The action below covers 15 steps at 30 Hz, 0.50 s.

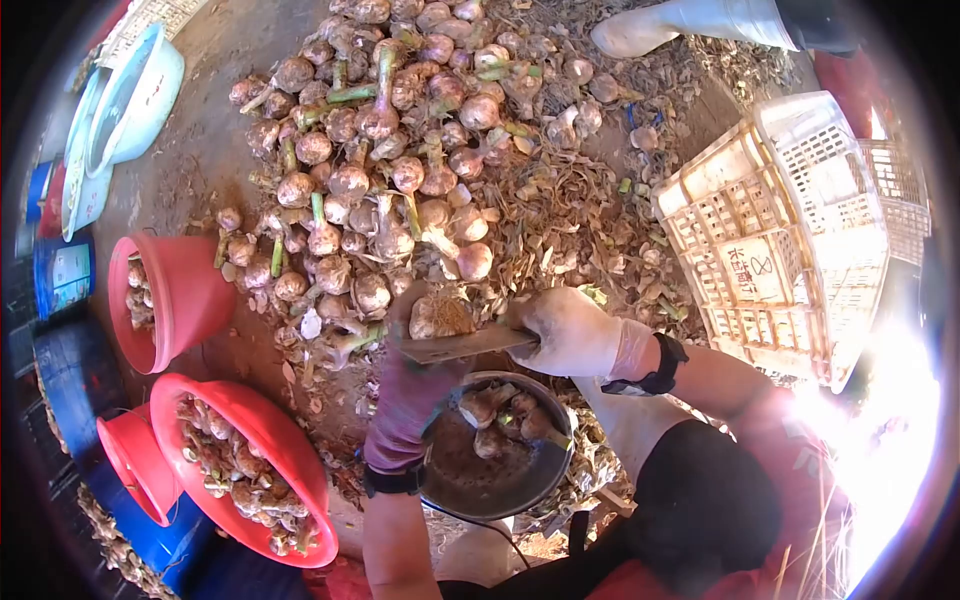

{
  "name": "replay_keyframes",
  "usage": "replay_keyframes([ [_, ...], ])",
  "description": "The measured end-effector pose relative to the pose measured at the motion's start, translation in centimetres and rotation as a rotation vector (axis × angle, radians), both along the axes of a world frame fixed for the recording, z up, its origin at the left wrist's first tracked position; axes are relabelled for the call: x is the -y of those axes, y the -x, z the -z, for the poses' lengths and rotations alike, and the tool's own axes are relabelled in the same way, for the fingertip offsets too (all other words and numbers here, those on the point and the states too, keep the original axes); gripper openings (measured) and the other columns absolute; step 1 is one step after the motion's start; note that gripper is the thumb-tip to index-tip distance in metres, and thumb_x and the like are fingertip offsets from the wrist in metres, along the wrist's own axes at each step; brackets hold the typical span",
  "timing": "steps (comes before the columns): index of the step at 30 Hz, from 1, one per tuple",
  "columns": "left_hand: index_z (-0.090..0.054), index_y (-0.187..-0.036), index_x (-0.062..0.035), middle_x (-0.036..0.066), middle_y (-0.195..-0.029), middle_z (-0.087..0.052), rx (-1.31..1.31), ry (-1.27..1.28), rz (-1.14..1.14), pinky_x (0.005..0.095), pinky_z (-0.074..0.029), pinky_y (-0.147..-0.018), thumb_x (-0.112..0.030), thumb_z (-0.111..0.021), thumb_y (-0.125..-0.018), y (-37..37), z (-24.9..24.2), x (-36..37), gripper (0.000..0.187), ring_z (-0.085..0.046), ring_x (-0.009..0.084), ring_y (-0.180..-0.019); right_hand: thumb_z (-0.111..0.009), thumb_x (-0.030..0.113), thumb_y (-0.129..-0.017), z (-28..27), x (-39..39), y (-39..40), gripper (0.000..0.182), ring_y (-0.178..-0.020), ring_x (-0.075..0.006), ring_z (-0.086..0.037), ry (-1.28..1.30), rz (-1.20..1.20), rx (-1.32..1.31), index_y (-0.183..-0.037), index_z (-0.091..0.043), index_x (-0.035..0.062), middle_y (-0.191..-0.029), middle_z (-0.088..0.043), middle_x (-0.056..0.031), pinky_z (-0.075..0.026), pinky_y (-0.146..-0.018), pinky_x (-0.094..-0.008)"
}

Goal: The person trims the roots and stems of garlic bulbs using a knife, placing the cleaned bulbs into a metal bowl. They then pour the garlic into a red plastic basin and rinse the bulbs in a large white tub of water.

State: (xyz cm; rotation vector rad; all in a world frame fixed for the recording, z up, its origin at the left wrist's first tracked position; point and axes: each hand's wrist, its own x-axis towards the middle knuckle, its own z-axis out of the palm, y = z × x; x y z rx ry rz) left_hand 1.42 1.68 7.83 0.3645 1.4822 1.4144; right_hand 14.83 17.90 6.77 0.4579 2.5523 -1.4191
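Head view, looking down on garlic at a littered floor. The left hand [420, 385], in a purple glove, is closed about a garlic bulb [440, 317], which lies at the centre of the scene, roots uppermost, with fingers along its left side. The right hand [572, 333], in a whitish glove, is curled round the grip of a broad-bladed knife [455, 346]; the blade extends leftward, flat and level, across the near side of the bulb. Whether its edge touches the bulb cannot be told. Each wrist carries a dark band.

Near side, just below the hands: a round metal basin [490, 487] containing several bulbs with short stem stubs [487, 442]. Far side: a broad heap of garlic [350, 182], soil-stained, some bulbs with green stem lengths, bordered on the right by dry husks [570, 215].

Left: a pink bucket [195, 290] and, nearer, a wide red tub [297, 447], both containing garlic; a smaller red bucket [135, 465] stands beside the tub. Far left: two pale-blue basins [150, 115]. Right: a cream lattice crate [765, 265] with printed characters. Far right: another person's pale boot [690, 25].
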Motion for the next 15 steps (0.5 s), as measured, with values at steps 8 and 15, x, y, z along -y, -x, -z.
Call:
replay_keyframes([
  [8,-0.044,-0.123,-0.0028,0.008,-0.095,-0.064,-0.088,0.090,-0.155,0.0263,-0.050,-0.073,-0.013,-0.074,-0.077,-2.3,1.2,2.7,0.056,-0.062,0.0143,-0.084,-0.069,0.035,-0.070,0.3,1.0,-0.1,0.032,-0.057,-0.0351,-0.057,-0.182,-0.050,-0.241,-0.079,-0.059,0.0058,-0.059,-0.054,-0.0151,-0.045,-0.051,-0.0425],
  [15,-0.054,-0.108,-0.0033,0.007,-0.099,-0.060,-0.005,0.089,-0.288,0.0305,-0.048,-0.074,-0.007,-0.066,-0.083,-4.5,2.3,4.2,0.027,-0.058,0.0175,-0.085,-0.067,0.029,-0.069,-0.1,1.0,-0.1,0.026,-0.055,-0.0349,-0.056,-0.156,-0.074,-0.191,-0.081,-0.062,0.0064,-0.057,-0.054,-0.0146,-0.044,-0.049,-0.0421],
])
